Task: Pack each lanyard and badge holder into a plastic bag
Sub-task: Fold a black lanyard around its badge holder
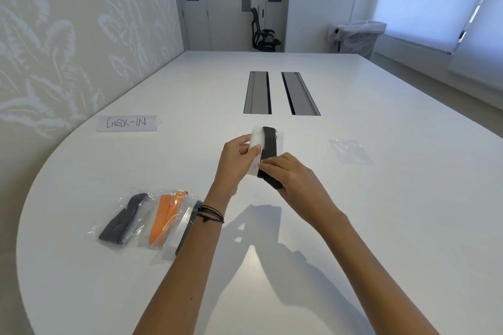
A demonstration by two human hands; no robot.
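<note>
Fingers (268, 164) of our right hand (292, 179) curl over the lower end of a folded black lanyard (268, 149), pinching it against a clear badge holder (255, 141) that we hold above the white table (353, 226). Our left hand (239, 155) grips the holder's left edge, thumb pressed flat on its front and the other fingers behind it. Both forearms reach forward from the bottom of the view and meet over the middle of the table; thin dark cord bracelets (211, 215) circle our left wrist.

Nearest to us, on the left, lie three packed plastic bags side by side: one with a dark grey lanyard (122, 223), one with an orange lanyard (167, 216), and a third with a black lanyard (187, 228) partly hidden behind our left forearm. The first two bags touch or slightly overlap; we cannot tell which.

Farther off to the right, well apart from our hands, an empty clear plastic bag (351, 151) lies flat on the table. Beyond the packed bags on the left stands a white paper sign (127, 123) handwritten "CHECK-IN". Past our hands, two long metal cable hatches (281, 93) are set into the tabletop. At the far end of the room we see a black office chair (264, 32) and small blue door labels too blurred to read.
</note>
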